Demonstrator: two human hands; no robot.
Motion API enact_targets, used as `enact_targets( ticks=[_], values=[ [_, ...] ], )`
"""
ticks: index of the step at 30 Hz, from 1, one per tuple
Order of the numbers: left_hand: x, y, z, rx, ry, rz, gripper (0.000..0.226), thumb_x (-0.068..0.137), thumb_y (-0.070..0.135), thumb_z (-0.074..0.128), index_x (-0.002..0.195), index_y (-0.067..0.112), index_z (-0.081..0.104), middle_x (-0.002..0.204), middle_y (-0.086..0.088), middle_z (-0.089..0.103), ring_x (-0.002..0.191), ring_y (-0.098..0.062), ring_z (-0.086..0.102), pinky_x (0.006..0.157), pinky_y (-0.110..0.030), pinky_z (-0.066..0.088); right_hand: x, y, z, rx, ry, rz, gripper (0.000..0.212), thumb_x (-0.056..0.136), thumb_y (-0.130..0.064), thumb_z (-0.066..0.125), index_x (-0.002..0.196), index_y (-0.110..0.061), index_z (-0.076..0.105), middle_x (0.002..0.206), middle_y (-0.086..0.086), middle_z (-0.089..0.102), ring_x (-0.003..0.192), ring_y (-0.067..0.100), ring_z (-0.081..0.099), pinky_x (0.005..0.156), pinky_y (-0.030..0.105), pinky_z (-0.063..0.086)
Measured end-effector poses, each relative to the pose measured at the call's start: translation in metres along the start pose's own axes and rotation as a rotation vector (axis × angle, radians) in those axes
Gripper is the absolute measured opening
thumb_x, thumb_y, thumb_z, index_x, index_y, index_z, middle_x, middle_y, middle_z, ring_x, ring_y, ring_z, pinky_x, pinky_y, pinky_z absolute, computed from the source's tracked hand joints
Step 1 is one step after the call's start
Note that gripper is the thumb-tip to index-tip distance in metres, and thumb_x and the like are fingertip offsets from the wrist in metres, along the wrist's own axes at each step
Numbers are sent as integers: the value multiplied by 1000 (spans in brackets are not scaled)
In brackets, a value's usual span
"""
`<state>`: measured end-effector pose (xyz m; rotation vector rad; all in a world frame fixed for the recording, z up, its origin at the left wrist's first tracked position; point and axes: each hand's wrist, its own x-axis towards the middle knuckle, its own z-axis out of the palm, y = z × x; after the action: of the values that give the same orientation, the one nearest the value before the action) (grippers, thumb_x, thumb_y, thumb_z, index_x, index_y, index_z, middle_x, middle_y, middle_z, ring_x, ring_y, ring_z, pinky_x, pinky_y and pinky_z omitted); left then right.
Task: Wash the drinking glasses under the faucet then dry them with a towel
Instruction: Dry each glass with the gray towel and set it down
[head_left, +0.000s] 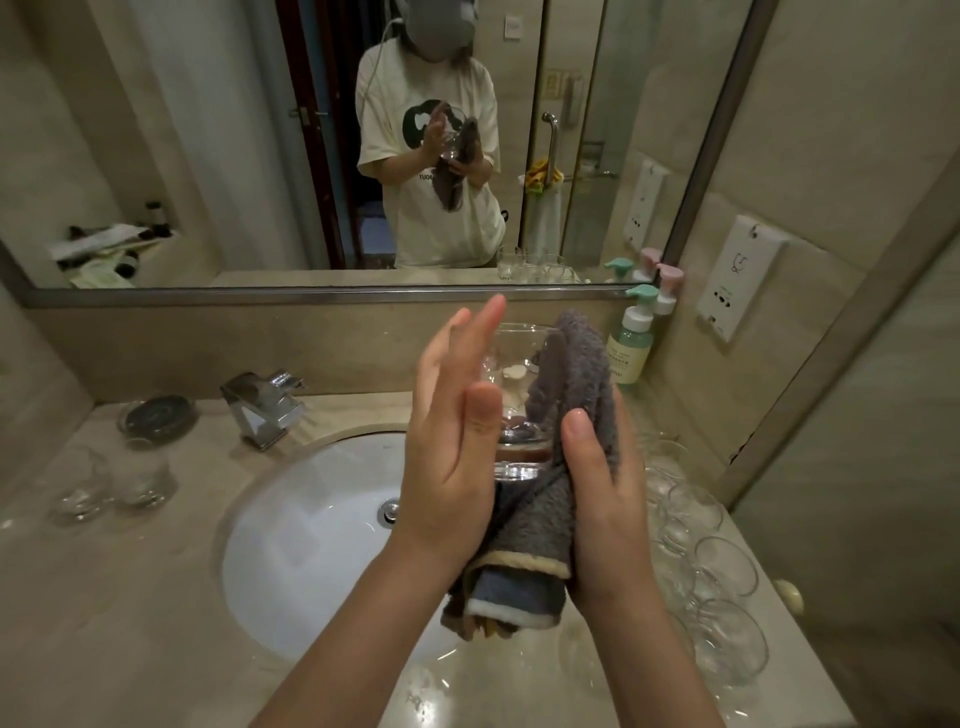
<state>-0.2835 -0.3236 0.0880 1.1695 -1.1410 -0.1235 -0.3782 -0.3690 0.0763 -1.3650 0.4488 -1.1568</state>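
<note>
A clear drinking glass (511, 374) is held upright over the white sink (301, 525). My left hand (452, 431) presses flat against the glass's left side, fingers straight. My right hand (602, 493) grips a grey towel (576, 374) that wraps the glass's right side and dips into its mouth; the towel's trimmed end hangs below. The chrome faucet (265, 405) stands at the back left, with no water seen running. Two glasses (111, 483) stand left of the sink. Several glasses (711, 587) crowd the counter on the right.
A round dark dish (156, 418) sits behind the left glasses. Pump bottles (631, 338) stand at the back right corner by the mirror (363, 156). The beige wall (831, 364) with a socket plate bounds the counter's right side.
</note>
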Motion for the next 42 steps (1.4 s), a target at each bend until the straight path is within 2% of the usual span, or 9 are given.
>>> enact_targets(
  ticks=[3, 12, 18, 24, 28, 32, 35, 39, 42],
  values=[
    [4, 4, -4, 46, -24, -30, 49, 87, 70, 46, 132, 67, 30, 150, 15, 36, 136, -2, 41, 109, -24, 38, 1, 0, 5, -64, 19, -55, 54, 83, -44, 56, 135, -30, 51, 134, -9, 60, 125, 10, 55, 107, 38, 44],
    [9, 4, -4, -411, -86, -188, 55, 74, 60, 70, 125, 49, 50, 136, -8, 55, 123, -19, 58, 99, -31, 49, 2, 2, 2, 328, 30, 195, 73, 69, -56, 77, 131, -23, 57, 129, 7, 64, 119, 28, 61, 100, 47, 49],
    [9, 2, -10, -87, -33, -149, 53, 84, 62, 57, 134, 51, 46, 138, 5, 46, 123, -4, 55, 96, -17, 47, 0, 5, -6, 269, 60, 180, 42, 84, -37, 63, 125, -27, 60, 119, 3, 69, 109, 28, 66, 90, 48, 54],
    [0, 5, 1, -42, 2, -251, 70, 72, 57, 61, 135, 54, 32, 138, 12, 48, 122, 1, 54, 103, -22, 46, 0, 10, -4, -200, 3, -99, 55, 86, -45, 55, 138, -30, 49, 139, -5, 55, 130, 14, 51, 108, 47, 42],
    [0, 2, 2, -189, -11, -305, 76, 65, 47, 77, 131, 50, 39, 132, 6, 56, 117, -6, 61, 95, -27, 52, 0, 8, -9, 13, -24, 12, 40, 82, -40, 61, 123, -39, 61, 125, -4, 65, 117, 16, 61, 98, 41, 52],
    [2, 0, 4, -375, -90, -347, 80, 62, 56, 79, 132, 43, 42, 129, -3, 60, 122, -16, 59, 87, -18, 50, -4, 7, -14, 368, 21, 263, 31, 82, -32, 60, 111, -27, 70, 114, 5, 71, 106, 24, 68, 80, 31, 57],
    [3, 0, 2, -136, -63, -294, 76, 65, 75, 67, 132, 53, 38, 135, 2, 51, 121, -3, 56, 90, -14, 47, -5, 9, -14, 323, 62, 231, 35, 80, -39, 71, 114, -29, 68, 116, 5, 70, 106, 24, 68, 81, 34, 57],
    [-4, 4, 6, 44, -29, -198, 51, 85, 56, 50, 133, 59, 32, 141, 12, 46, 126, 3, 50, 101, -19, 43, -5, 7, -13, 93, 74, 81, 39, 77, -47, 62, 115, -45, 65, 121, -7, 67, 115, 16, 63, 99, 42, 51],
    [-7, 7, 11, 15, -23, -200, 64, 79, 54, 59, 134, 58, 27, 144, 11, 44, 129, -2, 49, 105, -23, 43, -6, 1, -11, 34, 31, -10, 46, 79, -43, 58, 125, -34, 58, 121, -12, 66, 115, 7, 61, 96, 26, 50]
  ],
)
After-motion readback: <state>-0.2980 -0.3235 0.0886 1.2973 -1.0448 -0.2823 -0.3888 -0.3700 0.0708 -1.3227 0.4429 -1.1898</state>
